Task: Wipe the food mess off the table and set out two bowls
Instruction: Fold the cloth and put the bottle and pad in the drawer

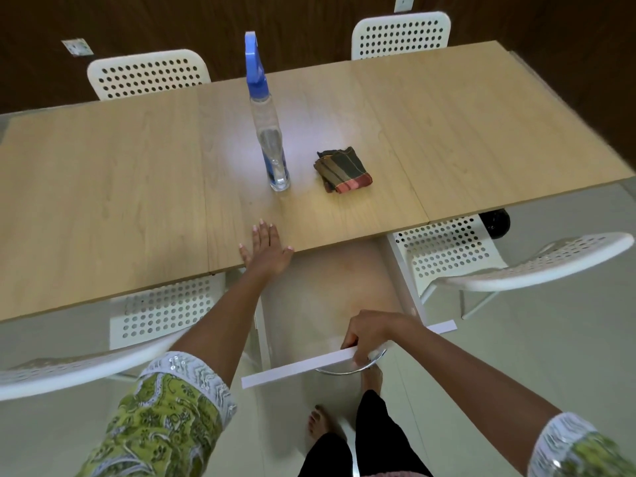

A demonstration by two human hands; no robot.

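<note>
The wooden table fills the upper half of the view. On it stand a clear spray bottle with a blue trigger head and, to its right, a dark folded cloth with red stripes. My left hand lies flat on the table's near edge, fingers straight and spread. Below the table edge, my right hand grips a thin white flat board, seen edge-on. Under that hand the curved rim of a steel vessel shows; the rest is hidden. No bowls or food mess are visible on the table.
Two white perforated chairs stand behind the table. Two more sit at the near side, left and right. A black wheeled object lies under the table's right end. My bare feet stand on a pale tiled floor.
</note>
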